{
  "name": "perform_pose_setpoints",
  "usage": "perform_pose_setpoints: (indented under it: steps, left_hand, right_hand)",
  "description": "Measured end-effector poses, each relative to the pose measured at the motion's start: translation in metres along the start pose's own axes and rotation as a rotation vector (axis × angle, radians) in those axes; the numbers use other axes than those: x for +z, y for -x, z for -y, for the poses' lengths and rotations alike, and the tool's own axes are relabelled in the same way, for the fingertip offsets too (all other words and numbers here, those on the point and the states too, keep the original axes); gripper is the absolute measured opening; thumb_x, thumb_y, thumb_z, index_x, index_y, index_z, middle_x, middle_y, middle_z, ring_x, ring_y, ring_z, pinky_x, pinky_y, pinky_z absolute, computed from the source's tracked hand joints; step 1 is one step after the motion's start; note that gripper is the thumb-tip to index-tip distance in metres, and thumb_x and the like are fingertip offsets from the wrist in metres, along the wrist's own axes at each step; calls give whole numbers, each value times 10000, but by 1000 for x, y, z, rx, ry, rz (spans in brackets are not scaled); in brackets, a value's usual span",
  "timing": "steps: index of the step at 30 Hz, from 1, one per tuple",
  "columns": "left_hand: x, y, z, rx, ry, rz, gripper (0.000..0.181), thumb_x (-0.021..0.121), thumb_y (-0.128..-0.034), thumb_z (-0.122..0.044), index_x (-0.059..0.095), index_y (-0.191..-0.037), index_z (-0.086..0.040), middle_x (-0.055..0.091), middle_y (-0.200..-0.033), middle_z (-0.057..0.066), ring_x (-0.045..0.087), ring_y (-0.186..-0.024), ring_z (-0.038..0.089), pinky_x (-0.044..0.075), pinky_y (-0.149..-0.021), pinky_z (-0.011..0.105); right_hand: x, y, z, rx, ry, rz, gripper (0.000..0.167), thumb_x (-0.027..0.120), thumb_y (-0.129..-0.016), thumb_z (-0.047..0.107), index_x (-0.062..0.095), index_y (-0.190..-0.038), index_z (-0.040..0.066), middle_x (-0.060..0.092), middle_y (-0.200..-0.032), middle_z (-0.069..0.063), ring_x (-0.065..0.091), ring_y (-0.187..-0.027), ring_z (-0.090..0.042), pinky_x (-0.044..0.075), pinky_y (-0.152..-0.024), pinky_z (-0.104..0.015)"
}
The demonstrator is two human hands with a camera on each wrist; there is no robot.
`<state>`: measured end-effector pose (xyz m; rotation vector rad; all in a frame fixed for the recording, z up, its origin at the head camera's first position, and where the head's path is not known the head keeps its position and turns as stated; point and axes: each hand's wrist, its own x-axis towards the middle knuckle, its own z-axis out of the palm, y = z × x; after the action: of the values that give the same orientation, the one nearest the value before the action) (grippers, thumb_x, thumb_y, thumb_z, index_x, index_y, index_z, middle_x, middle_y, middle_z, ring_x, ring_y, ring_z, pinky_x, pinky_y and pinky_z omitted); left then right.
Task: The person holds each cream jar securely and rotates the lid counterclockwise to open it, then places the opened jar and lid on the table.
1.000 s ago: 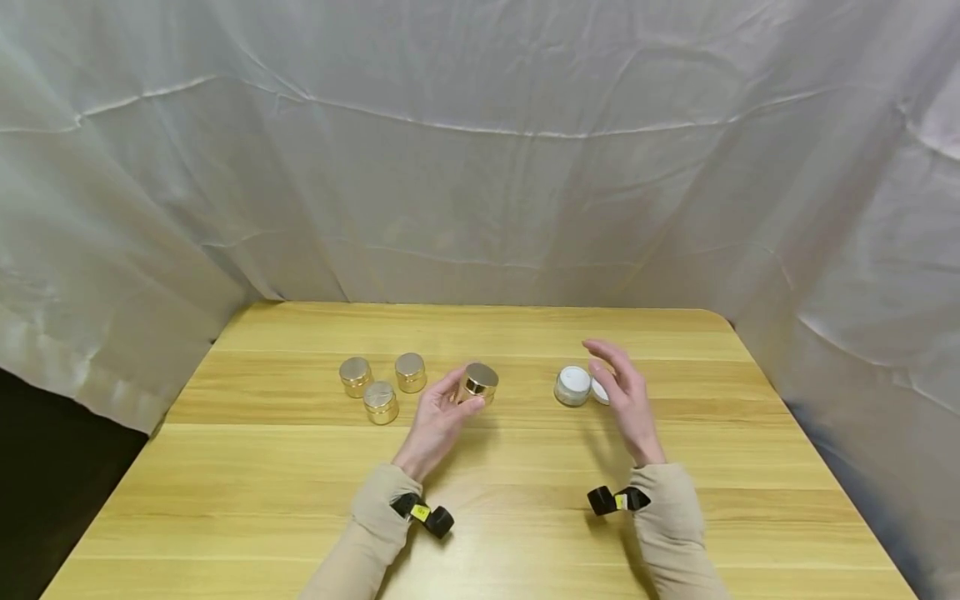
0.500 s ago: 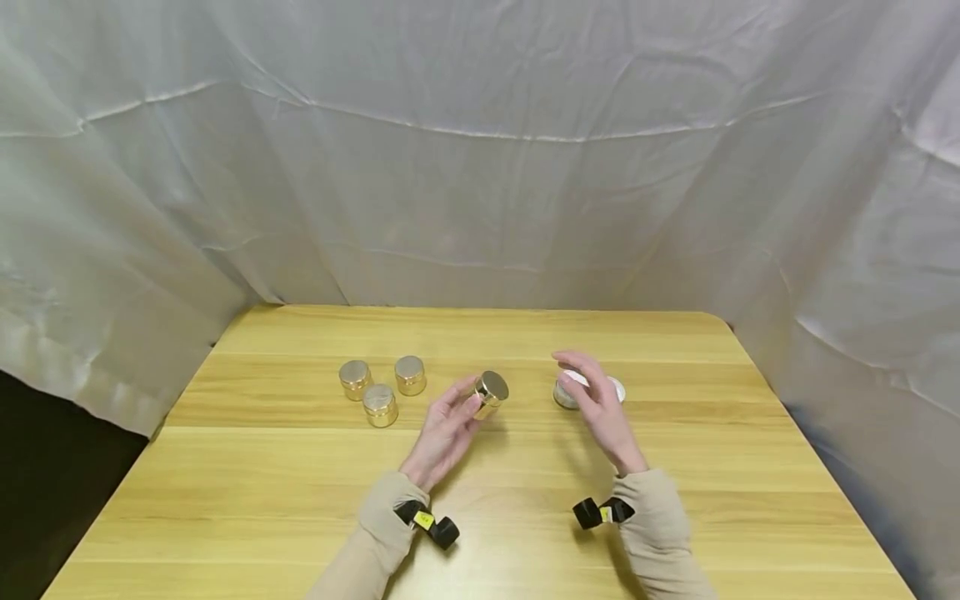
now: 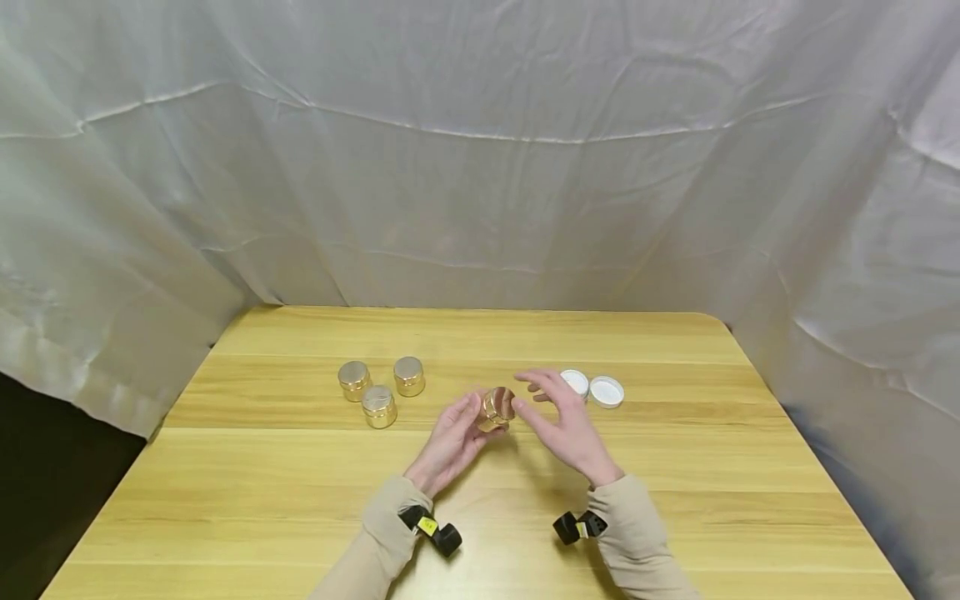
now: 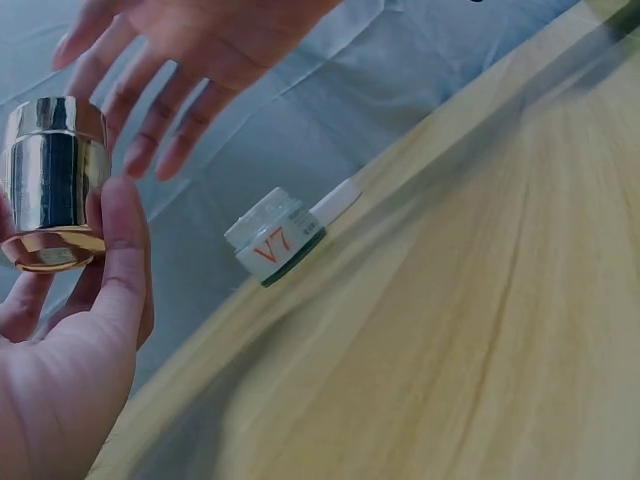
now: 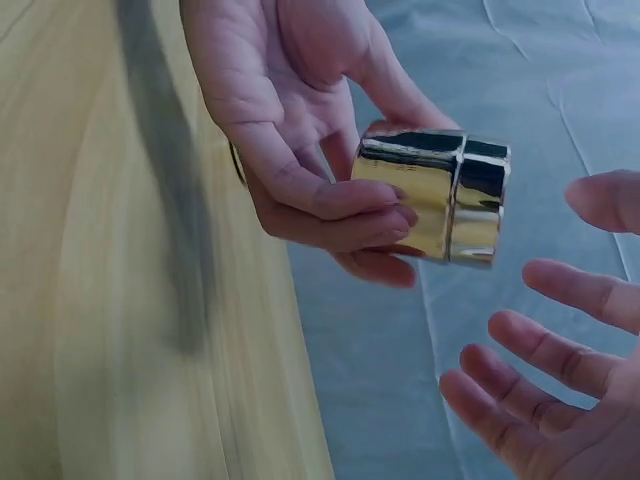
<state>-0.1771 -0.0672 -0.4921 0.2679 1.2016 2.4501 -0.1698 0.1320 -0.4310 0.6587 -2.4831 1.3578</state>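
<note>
My left hand (image 3: pixel 448 442) grips a shiny gold jar (image 3: pixel 495 408) above the table, its lid end tilted to the right. In the right wrist view the fingers curl round the jar's body (image 5: pixel 405 190), and a seam parts body from lid. My right hand (image 3: pixel 568 429) hovers just right of the lid, fingers spread. Both wrist views show a gap between those fingers and the jar. Behind the right hand stands a clear glass jar (image 4: pixel 275 240) with a white top and a red "V7" mark. A shallow white lid-like disc (image 3: pixel 606 392) lies beside it.
Several objects stand on the wooden table (image 3: pixel 300 500): three closed gold jars (image 3: pixel 379 407) grouped to the left of my left hand. A grey curtain (image 3: pixel 480 208) hangs behind the table and along its sides. Cameras are strapped to both wrists.
My right hand has moved left, from over the glass jar to beside the gold jar, uncovering the white disc. My left hand has shifted slightly right and tipped the gold jar's lid rightward.
</note>
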Motion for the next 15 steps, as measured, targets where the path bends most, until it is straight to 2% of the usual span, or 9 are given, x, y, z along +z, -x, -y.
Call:
perform_pose_setpoints:
  steps: [8, 12, 15]
  left_hand:
    - [-2, 1, 1, -27, -27, 25, 247, 462, -1069, -297, 635, -1215, -197, 636, -1259, -10, 641, -1145, 113, 555, -1043, 297]
    - [-3, 1, 1, -35, -35, 32, 219, 484, -1061, -295, 659, -1175, -230, 636, -1244, -23, 646, -1126, 110, 553, -1048, 304]
    - [-2, 1, 0, -46, -47, 31, 205, 500, -1053, -305, 665, -1157, -241, 633, -1217, -33, 652, -1091, 92, 549, -1053, 302]
  right_hand:
    - [6, 2, 11, -56, 115, 34, 408, 762, -888, 254, 675, -1224, 40, 688, -1176, -118, 672, -911, -235, 625, -755, -307]
    - [10, 4, 12, -99, 229, 12, 416, 772, -873, 328, 697, -1191, 70, 720, -1104, -91, 657, -853, -187, 579, -706, -257]
    - [13, 4, 11, -120, 265, -1, 404, 781, -864, 344, 708, -1162, 81, 729, -1050, -79, 635, -823, -160, 556, -673, -241]
